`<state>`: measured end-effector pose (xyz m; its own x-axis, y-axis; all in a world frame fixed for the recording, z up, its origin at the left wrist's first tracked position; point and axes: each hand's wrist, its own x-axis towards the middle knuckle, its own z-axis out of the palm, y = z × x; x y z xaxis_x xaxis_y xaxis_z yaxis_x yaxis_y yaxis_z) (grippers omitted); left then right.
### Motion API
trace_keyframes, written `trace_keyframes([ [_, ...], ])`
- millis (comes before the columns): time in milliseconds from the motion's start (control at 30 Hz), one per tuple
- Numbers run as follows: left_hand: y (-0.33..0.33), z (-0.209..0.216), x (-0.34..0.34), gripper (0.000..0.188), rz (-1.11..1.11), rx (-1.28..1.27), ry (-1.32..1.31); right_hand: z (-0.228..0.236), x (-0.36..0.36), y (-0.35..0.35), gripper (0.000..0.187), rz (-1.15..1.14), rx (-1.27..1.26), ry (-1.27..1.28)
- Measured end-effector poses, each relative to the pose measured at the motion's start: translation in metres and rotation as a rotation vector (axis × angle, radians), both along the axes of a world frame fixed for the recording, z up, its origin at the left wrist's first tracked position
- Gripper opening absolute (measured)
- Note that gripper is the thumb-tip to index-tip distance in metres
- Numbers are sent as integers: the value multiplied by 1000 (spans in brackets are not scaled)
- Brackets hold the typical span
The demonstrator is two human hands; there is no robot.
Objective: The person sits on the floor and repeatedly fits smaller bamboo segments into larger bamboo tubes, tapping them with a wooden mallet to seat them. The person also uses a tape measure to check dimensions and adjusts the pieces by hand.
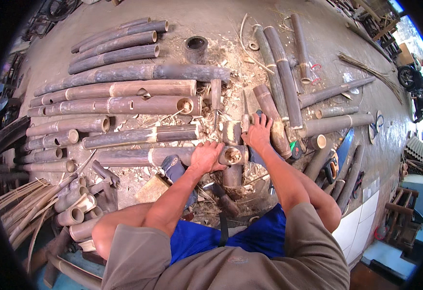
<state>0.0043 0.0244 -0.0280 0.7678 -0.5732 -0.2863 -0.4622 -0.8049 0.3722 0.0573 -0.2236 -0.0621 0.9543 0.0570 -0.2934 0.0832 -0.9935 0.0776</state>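
Note:
Between my knees lies a bamboo pole point(170, 157) with a round hole cut near its right end. My left hand point(206, 157) is closed round it, just left of the hole. A short upright-lying bamboo piece point(231, 133) crosses beneath that end. My right hand point(259, 131) reaches forward with its fingers stretched out, just right of the crossing. Beside its index finger lies a narrow-bladed tool point(245, 121) with a wooden handle; whether they touch is unclear. Another wooden-handled tool point(215, 94) lies farther away among the wood chips.
Several bamboo poles point(114, 105) with cut holes lie at left. More poles point(282, 72) lie at far right. A handsaw point(339, 157) lies to my right. Bamboo offcuts and strips point(32, 208) are heaped at lower left. Chips point(226, 106) litter the floor.

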Motion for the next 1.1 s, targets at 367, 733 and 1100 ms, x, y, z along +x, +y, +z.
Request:
trace_keyframes([
  [367,-3,6,5,95,35,-133,-13,8,7,15,60,-244,136,-110],
  [733,-66,47,65,81,-49,-576,-622,105,-53,0,49,-474,1383,-170],
  [1100,11,91,271,47,975,-1586,-85,35,-40,-140,94,-504,399,4],
])
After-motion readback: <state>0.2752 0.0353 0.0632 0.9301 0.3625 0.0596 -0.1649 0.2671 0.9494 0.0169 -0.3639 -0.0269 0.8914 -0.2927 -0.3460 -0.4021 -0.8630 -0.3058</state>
